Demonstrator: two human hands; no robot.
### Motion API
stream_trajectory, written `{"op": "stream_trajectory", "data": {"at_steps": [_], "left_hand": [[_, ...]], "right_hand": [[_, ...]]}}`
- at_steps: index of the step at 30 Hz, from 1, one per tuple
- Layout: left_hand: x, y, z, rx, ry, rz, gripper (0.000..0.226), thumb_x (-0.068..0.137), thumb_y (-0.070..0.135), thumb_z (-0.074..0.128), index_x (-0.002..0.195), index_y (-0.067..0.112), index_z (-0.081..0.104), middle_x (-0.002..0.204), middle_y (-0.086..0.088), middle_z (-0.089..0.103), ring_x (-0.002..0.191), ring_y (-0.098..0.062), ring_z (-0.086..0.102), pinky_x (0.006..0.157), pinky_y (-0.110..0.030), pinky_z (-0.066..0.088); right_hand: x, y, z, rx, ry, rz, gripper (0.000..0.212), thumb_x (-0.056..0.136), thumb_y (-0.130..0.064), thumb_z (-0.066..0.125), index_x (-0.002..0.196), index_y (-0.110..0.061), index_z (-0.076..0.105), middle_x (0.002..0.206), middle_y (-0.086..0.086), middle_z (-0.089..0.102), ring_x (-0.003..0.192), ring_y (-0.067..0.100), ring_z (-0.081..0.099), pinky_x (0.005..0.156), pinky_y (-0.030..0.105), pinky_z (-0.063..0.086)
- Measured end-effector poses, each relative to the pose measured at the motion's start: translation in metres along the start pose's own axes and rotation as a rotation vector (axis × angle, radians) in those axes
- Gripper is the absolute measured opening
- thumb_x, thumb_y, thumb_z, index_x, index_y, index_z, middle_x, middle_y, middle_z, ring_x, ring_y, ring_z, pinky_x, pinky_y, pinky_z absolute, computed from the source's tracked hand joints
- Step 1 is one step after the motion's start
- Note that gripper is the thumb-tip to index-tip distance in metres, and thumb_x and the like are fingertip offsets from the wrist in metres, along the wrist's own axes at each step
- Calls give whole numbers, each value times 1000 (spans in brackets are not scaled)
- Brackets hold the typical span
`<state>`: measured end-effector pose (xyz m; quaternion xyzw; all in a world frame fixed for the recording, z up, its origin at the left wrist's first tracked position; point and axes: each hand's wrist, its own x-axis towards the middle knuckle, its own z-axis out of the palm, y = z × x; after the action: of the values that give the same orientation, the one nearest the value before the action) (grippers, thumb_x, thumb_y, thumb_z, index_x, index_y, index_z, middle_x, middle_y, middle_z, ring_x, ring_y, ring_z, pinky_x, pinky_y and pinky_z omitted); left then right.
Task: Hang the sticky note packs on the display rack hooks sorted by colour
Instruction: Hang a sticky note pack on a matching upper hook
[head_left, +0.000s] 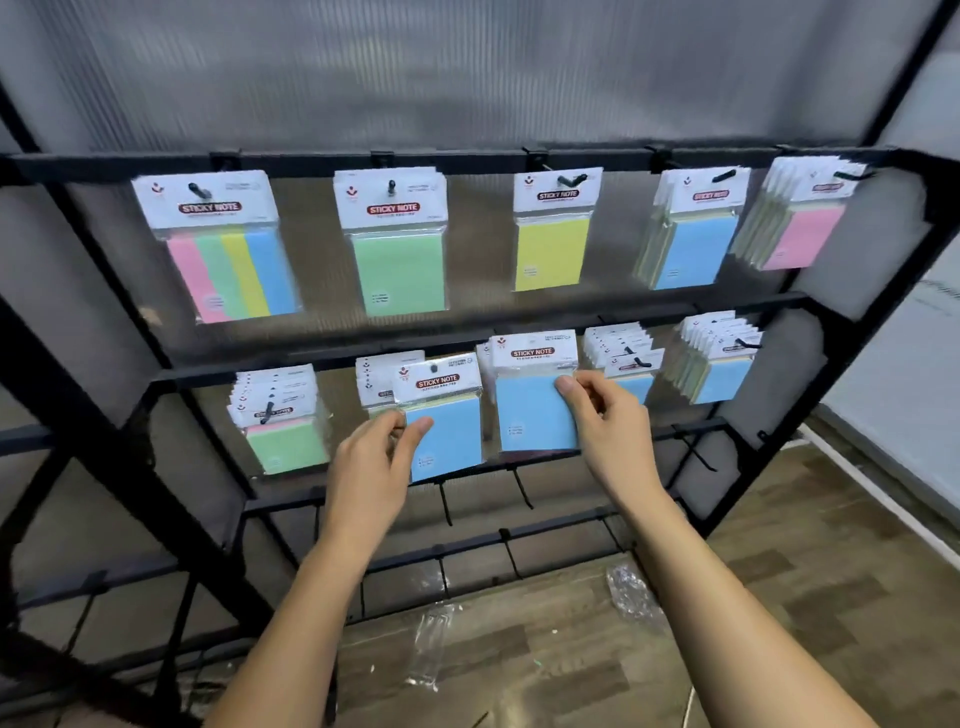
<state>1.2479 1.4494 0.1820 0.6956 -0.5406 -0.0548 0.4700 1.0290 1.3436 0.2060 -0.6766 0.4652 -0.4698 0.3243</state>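
A black display rack (467, 162) carries sticky note packs on hooks. Its top rail holds a multicolour pack (228, 260), a green pack (397, 265), a yellow pack (553, 249), a blue bunch (691, 244) and a pink bunch (800, 228). On the middle rail, my left hand (374, 462) pinches the left edge of a blue pack (449, 436) hanging on a hook. My right hand (608, 415) pinches the right edge of another blue pack (532, 410) in front of the rail. Whether that pack is on a hook is hidden.
The middle rail also holds a green-fronted bunch (283, 426) at left and two blue bunches (631, 364) (719, 364) at right. Bare hooks (522, 488) stick out of the lower rails. Clear plastic wrappers (631, 592) lie on the wooden floor below.
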Motion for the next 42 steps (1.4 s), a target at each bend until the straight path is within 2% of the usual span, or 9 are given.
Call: {"op": "stream_trajectory", "data": {"at_steps": [4, 12, 19, 22, 27, 30, 35, 39, 42], "left_hand": [[17, 43, 29, -20, 10, 36, 39, 96, 36, 57, 70, 10, 47, 52, 5, 35, 51, -13, 29, 51, -35, 29], [46, 120, 89, -109, 40, 28, 38, 98, 37, 53, 65, 24, 38, 52, 5, 33, 52, -17, 30, 52, -36, 27], [59, 165, 128, -94, 110, 33, 38, 99, 40, 50, 66, 26, 36, 52, 8, 39, 51, -13, 29, 52, -36, 25], [60, 174, 137, -87, 157, 10, 38, 98, 41, 50, 67, 24, 37, 51, 7, 34, 51, -15, 29, 52, -36, 26], [56, 186, 144, -86, 196, -20, 34, 98, 39, 50, 68, 28, 39, 54, 15, 45, 50, -11, 33, 52, -35, 27], [54, 186, 148, -83, 200, -36, 33, 97, 40, 51, 69, 25, 43, 53, 10, 41, 50, -12, 31, 52, -35, 27], [50, 187, 149, -64, 195, -56, 33, 97, 42, 49, 69, 25, 42, 55, 2, 42, 51, -12, 32, 52, -34, 26], [49, 192, 148, -47, 198, -87, 34, 98, 37, 51, 68, 28, 40, 54, 16, 47, 49, -8, 37, 50, -31, 25], [47, 194, 147, -25, 197, -84, 36, 99, 33, 52, 67, 28, 38, 53, 18, 46, 50, -7, 38, 50, -30, 24]], "right_hand": [[22, 9, -42, -1, 42, -22, 21, 98, -31, 58, 80, -22, 60, 68, -4, 57, 61, 4, 44, 58, 19, 34], [80, 18, -132, 66, 77, -78, 16, 99, -30, 57, 88, -23, 66, 82, -11, 68, 72, -1, 54, 65, 15, 39], [123, 20, -182, 172, 39, -171, 18, 100, -28, 57, 93, -15, 69, 85, -10, 69, 76, 0, 56, 65, 16, 41], [139, 17, -187, 193, 1, -221, 19, 99, -29, 57, 95, -15, 69, 85, -7, 69, 75, 2, 55, 65, 18, 41], [166, 12, -187, 191, -49, -260, 19, 100, -28, 56, 92, -15, 68, 79, -6, 67, 66, 0, 51, 58, 16, 37], [176, 15, -184, 172, -88, -255, 24, 100, -32, 55, 92, -13, 68, 80, 1, 67, 68, 5, 50, 58, 19, 36], [186, 19, -179, 194, -92, -222, 21, 100, -31, 56, 95, -16, 70, 85, -3, 70, 73, 4, 55, 63, 21, 41], [190, 21, -174, 167, -106, -201, 24, 99, -33, 57, 96, -13, 71, 85, -2, 70, 75, 7, 56, 67, 25, 43], [195, 21, -171, 158, -97, -176, 25, 99, -35, 57, 94, -15, 71, 84, 1, 70, 75, 9, 56, 69, 28, 44]]}}
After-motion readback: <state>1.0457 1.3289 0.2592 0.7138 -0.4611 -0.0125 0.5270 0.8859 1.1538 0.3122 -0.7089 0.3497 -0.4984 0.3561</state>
